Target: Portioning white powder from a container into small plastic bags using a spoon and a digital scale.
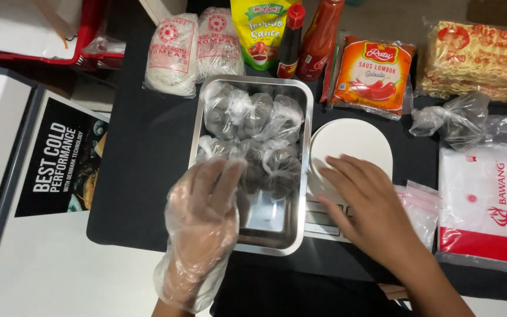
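Head view: gloved left hand (203, 226) open, fingers spread over the bagged meatballs (252, 138) in the steel tray (307, 123). Bare right hand (362, 202) open, flat on the white scale (352, 140), just right of the tray. Advice: pinch one bag by its knot and lift it clear of its neighbours.

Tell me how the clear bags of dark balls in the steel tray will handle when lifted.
The bags of dark balls look thin and knotted, so probably floppy, sagging around the contents. They bulge full, so likely fairly heavy. The gloved left hand may slip on the plastic film.
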